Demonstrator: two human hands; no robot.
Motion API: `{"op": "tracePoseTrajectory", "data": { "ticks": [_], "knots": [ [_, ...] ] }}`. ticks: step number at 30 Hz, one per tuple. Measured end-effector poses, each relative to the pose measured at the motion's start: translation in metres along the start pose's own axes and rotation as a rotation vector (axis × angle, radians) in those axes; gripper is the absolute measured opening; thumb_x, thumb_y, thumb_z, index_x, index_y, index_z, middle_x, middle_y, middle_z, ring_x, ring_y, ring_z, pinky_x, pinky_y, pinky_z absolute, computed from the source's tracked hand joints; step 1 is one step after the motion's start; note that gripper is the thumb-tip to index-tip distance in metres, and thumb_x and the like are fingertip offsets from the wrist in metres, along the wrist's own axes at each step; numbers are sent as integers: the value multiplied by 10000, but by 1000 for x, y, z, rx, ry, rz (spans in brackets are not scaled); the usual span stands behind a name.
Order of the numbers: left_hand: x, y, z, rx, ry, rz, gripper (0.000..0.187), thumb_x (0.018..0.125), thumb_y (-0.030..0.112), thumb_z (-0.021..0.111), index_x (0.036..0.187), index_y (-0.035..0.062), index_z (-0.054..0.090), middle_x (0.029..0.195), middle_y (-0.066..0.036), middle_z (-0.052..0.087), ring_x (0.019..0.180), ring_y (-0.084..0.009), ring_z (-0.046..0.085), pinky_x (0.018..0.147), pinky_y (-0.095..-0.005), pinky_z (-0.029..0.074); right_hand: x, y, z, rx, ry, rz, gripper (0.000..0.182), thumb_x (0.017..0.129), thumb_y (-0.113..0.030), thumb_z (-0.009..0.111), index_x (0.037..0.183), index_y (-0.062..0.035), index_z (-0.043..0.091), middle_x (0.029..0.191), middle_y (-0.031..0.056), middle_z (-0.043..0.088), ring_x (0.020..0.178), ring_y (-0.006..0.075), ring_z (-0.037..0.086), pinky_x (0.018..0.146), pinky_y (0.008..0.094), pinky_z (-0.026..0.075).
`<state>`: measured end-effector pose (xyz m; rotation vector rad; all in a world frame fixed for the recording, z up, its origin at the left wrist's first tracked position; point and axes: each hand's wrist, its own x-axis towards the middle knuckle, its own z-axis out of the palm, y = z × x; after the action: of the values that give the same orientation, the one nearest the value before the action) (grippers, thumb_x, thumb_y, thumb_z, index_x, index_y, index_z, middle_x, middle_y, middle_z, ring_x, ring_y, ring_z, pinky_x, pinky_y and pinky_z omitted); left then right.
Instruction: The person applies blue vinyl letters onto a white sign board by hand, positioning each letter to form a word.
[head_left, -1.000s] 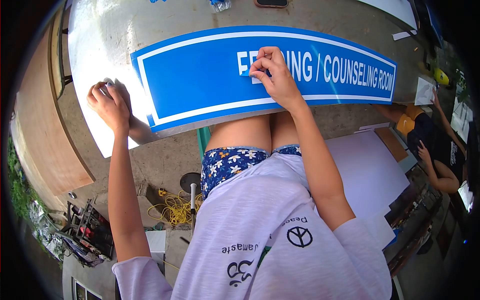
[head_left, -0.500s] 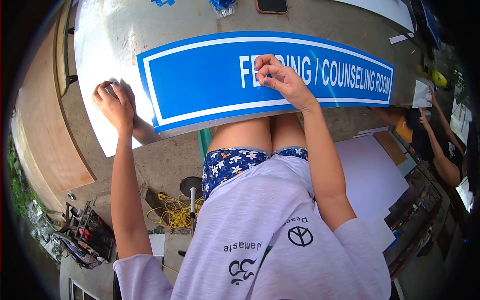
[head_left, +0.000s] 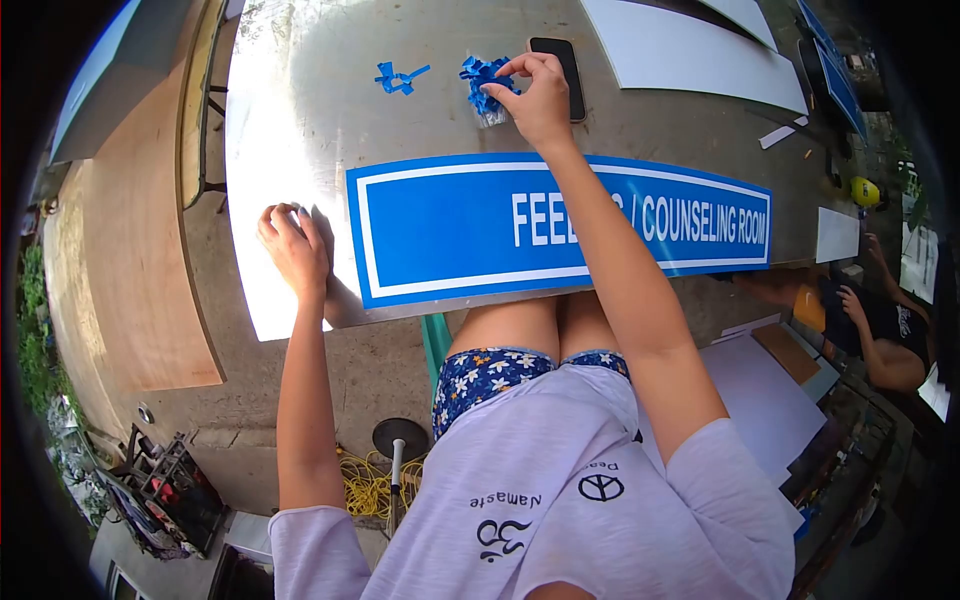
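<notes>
Blue sign [head_left: 470,230]: on table [head_left: 430,130] | scrap piles [head_left: 478,74]: 2 | right hand [head_left: 542,98]: at 1

A gap is left between scraps [head_left: 402,79] and pile [head_left: 476,75]; rightward, low down, the right hand [head_left: 541,100] is blocked by the phone [head_left: 573,80].

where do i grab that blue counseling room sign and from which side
Probably by both short ends of the blue sign, one grip on each, coming in from the left and right: it is long and lies flat on the table, with tabletop showing beyond each end. The left hand is beside the left end.
</notes>
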<state>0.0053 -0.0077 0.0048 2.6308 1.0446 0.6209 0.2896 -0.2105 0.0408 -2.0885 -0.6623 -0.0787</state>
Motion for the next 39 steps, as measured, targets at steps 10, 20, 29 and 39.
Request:
{"op": "tracePoseTrajectory", "data": {
  "ticks": [10,20,29,39],
  "knots": [
    [1,8,-7,-19,5,-7,219,888,150,534,1023,-22,518,1139,-191,482,1069,-363,451,926,-450,376,11,16,22,-16,-24,96,421,622,-65,792,1008,-171,659,1096,100,484,1040,282,519,907,362,451],
    [0,9,-7,-13,2,-23,233,904,155,526,1034,-37,516,1162,-212,481,1090,-368,447,938,-439,373,15,23,26,-60,-135,105,610,662,2,718,1215,-227,601,1004,90,493,922,234,565,869,333,474],
    [-1,6,-4,-25,22,-9,234,872,129,541,1036,-35,511,1144,-202,483,1088,-370,450,943,-452,368,21,34,28,-110,-234,84,610,658,-327,803,1225,-261,589,1180,95,428,1087,267,497,924,403,404],
    [-3,6,-5,-23,20,-20,242,872,133,544,1044,-35,511,1148,-201,483,1101,-363,449,960,-446,364,7,-1,13,-62,-233,76,686,609,-481,835,1209,-259,589,1262,83,371,1229,278,374,1024,460,319]
  ]
}}
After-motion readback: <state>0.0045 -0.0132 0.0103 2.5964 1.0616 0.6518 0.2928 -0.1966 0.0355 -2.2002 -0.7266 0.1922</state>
